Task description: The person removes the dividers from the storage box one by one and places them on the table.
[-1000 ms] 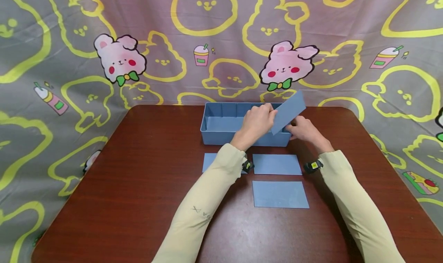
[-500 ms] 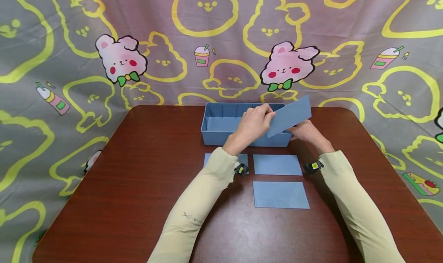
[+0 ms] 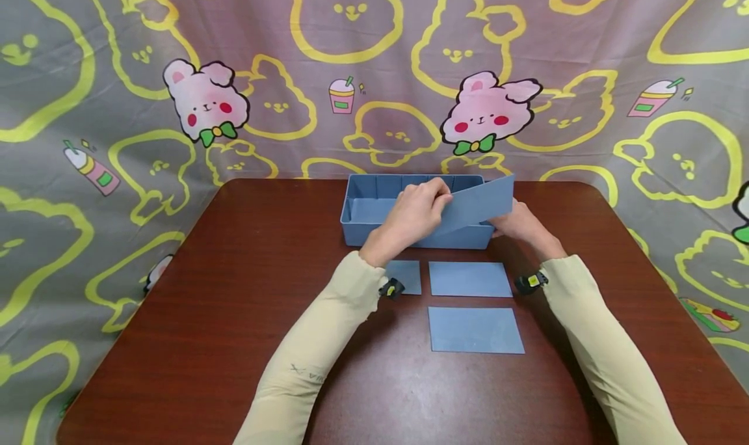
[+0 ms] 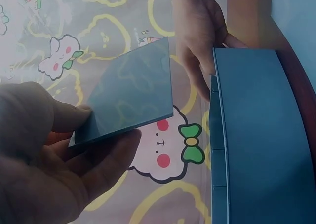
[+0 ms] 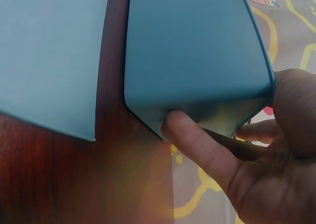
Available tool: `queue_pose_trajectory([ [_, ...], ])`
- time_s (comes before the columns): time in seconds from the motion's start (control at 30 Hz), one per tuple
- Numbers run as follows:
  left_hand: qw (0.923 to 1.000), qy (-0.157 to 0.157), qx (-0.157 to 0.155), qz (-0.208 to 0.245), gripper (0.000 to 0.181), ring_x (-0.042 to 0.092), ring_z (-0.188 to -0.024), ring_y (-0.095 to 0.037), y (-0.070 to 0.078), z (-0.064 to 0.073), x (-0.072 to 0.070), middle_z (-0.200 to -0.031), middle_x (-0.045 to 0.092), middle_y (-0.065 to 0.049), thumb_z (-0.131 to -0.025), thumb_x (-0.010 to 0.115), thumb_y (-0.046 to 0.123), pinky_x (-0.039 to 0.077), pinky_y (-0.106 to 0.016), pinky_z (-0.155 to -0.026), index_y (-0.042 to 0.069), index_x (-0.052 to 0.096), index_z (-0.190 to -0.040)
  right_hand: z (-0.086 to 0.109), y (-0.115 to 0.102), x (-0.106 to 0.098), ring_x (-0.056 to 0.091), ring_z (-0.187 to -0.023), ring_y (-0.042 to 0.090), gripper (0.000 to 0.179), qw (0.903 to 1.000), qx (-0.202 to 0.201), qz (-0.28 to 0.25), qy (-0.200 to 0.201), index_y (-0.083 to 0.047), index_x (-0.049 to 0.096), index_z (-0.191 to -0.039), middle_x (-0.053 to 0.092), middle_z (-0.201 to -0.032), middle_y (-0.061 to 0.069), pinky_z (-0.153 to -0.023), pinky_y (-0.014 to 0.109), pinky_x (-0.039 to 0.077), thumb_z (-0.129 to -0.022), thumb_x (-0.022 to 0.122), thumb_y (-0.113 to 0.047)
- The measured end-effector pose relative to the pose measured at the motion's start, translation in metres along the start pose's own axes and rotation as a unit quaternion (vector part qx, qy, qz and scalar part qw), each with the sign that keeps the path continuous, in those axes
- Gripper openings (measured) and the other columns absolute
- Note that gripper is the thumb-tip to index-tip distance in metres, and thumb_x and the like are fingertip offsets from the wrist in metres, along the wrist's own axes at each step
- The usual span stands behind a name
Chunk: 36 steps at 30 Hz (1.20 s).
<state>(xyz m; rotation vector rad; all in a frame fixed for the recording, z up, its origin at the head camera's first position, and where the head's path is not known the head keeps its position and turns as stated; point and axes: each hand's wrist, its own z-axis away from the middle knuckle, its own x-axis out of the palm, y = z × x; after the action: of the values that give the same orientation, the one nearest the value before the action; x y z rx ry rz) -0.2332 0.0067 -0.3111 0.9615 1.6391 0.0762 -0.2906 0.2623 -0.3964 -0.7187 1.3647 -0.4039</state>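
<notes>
A thin blue rectangular panel [image 3: 481,200] is raised and tilted in front of the right part of a long blue open-topped box [image 3: 374,234]. My left hand [image 3: 412,212] pinches one end of the panel, thumb on one face and fingers on the other in the left wrist view. The box has upright ribs along its inner back wall. At its right end my right hand [image 3: 521,225] holds the box, with a finger [image 5: 197,140] against the outside of the end wall and the thumb side at the rim. In the head view the panel hides part of this hand.
Three more blue panels lie flat on the brown wooden table [image 3: 263,289] before the box: one [image 3: 406,277] partly behind my left wrist, one [image 3: 471,280] to its right, one [image 3: 476,330] nearer me. A patterned curtain [image 3: 386,74] hangs close behind the box.
My left hand has moved left and slightly down with the panel, which now leans at a flatter angle and lower. The right hand and the box stay in place.
</notes>
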Motion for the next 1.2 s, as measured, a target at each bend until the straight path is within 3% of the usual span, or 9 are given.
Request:
queue_pose_trajectory([
  [0.17,0.9999,-0.015,0.001,-0.004,0.021,0.054,-0.063,-0.012,-0.005,0.007,-0.004,-0.085,0.063,-0.002,-0.104,0.048,0.024,0.041,-0.022,-0.060,0.010,0.063,-0.107,0.000,-0.001,0.000,0.070,-0.092,0.043,0.045,0.9999,-0.010,0.002,0.003,0.008,0.043,-0.132,0.055,-0.127,0.035,-0.073,0.047,0.059,-0.099,0.056,-0.020],
  [0.27,0.9996,-0.027,0.004,-0.007,0.021,0.053,-0.062,-0.013,-0.007,0.011,-0.006,-0.089,0.065,-0.002,-0.104,0.048,0.023,0.041,-0.022,-0.060,0.010,0.063,-0.110,-0.001,-0.001,-0.001,0.070,-0.092,0.042,0.054,0.9999,-0.011,-0.001,0.003,0.002,0.038,-0.144,0.055,-0.130,0.033,-0.072,0.046,0.059,-0.097,0.058,-0.017],
  [0.4,0.9991,-0.038,0.014,-0.015,0.020,0.054,-0.062,-0.012,-0.009,0.017,-0.008,-0.091,0.065,-0.003,-0.104,0.048,0.021,0.042,-0.022,-0.061,0.009,0.062,-0.111,-0.005,-0.001,-0.001,0.071,-0.092,0.038,0.073,1.0000,-0.008,-0.004,-0.003,-0.007,0.021,-0.156,0.050,-0.140,0.030,-0.071,0.043,0.060,-0.097,0.059,-0.027],
  [0.47,0.9989,-0.039,0.018,-0.020,0.019,0.055,-0.063,-0.012,-0.010,0.020,-0.009,-0.091,0.065,-0.003,-0.104,0.048,0.020,0.043,-0.022,-0.062,0.008,0.061,-0.111,-0.006,-0.001,-0.001,0.072,-0.091,0.035,0.075,0.9999,-0.003,-0.008,-0.006,-0.009,0.021,-0.157,0.050,-0.142,0.029,-0.071,0.043,0.060,-0.097,0.059,-0.032],
  [0.63,0.9980,-0.048,0.026,-0.032,0.019,0.055,-0.065,-0.012,-0.012,0.027,-0.011,-0.095,0.067,-0.004,-0.103,0.049,0.019,0.045,-0.023,-0.064,0.008,0.062,-0.111,-0.007,0.001,-0.002,0.072,-0.087,0.030,0.074,0.9999,0.008,0.005,-0.010,-0.012,0.020,-0.157,0.052,-0.138,0.029,-0.073,0.042,0.059,-0.097,0.059,-0.030],
  [0.93,0.9940,-0.090,0.045,-0.044,0.018,0.055,-0.065,-0.012,-0.021,0.037,-0.012,-0.097,0.069,-0.005,-0.102,0.050,0.014,0.044,-0.022,-0.063,0.007,0.064,-0.111,-0.006,0.000,0.000,0.069,-0.097,0.035,0.068,0.9996,0.025,-0.004,-0.014,-0.012,0.013,-0.158,0.045,-0.141,0.033,-0.077,0.045,0.059,-0.100,0.047,-0.016],
  [1.2,0.9937,-0.086,0.044,-0.058,0.017,0.057,-0.068,-0.011,-0.030,0.050,-0.016,-0.098,0.070,-0.005,-0.102,0.051,0.013,0.049,-0.025,-0.069,0.008,0.065,-0.110,-0.006,-0.001,0.001,0.071,-0.091,0.032,0.068,0.9998,0.020,0.002,-0.007,-0.012,0.015,-0.158,0.045,-0.142,0.032,-0.075,0.042,0.059,-0.099,0.048,-0.016],
])
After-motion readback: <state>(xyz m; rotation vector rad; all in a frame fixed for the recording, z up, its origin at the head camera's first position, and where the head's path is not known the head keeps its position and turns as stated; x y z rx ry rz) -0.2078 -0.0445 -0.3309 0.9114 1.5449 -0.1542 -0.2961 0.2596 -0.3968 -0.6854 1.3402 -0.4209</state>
